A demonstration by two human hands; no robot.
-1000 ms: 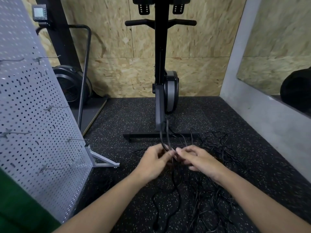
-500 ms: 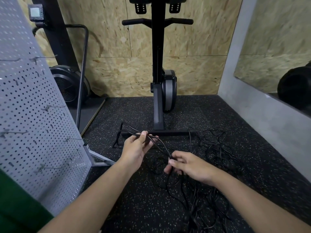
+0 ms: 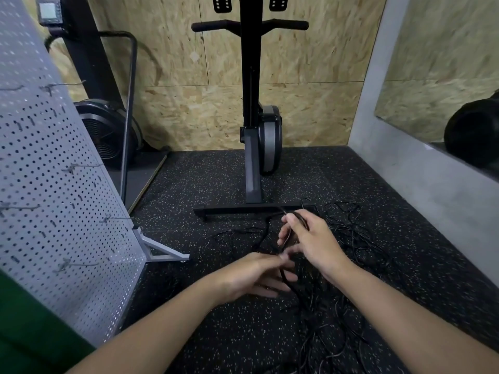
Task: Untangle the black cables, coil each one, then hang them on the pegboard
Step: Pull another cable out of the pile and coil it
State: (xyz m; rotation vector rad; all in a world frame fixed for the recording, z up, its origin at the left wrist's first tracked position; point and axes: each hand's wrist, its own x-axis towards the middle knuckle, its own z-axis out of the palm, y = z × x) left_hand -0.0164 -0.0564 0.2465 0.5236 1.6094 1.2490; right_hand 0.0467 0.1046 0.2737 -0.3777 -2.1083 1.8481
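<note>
A tangle of thin black cables (image 3: pixel 348 238) lies spread on the speckled black floor, from the middle toward the lower right. My right hand (image 3: pixel 310 241) is raised over it and grips a looped black cable near the thumb and fingers. My left hand (image 3: pixel 253 276) sits lower and closer to me, and a strand of the same cable passes between its fingers. The grey pegboard (image 3: pixel 54 198) stands tilted on the left, with several bare metal hooks sticking out.
A black upright exercise machine (image 3: pixel 251 130) stands just behind the cables, its base bar (image 3: pixel 243 210) lying on the floor next to them. A fan-wheel machine (image 3: pixel 105 130) stands at back left. The pegboard's metal foot (image 3: pixel 162 252) juts out. A grey wall (image 3: pixel 421 171) borders the right.
My right hand rose and moved away from me with cable loops in it. My left hand dropped from the upper left to a spot below the right hand.
</note>
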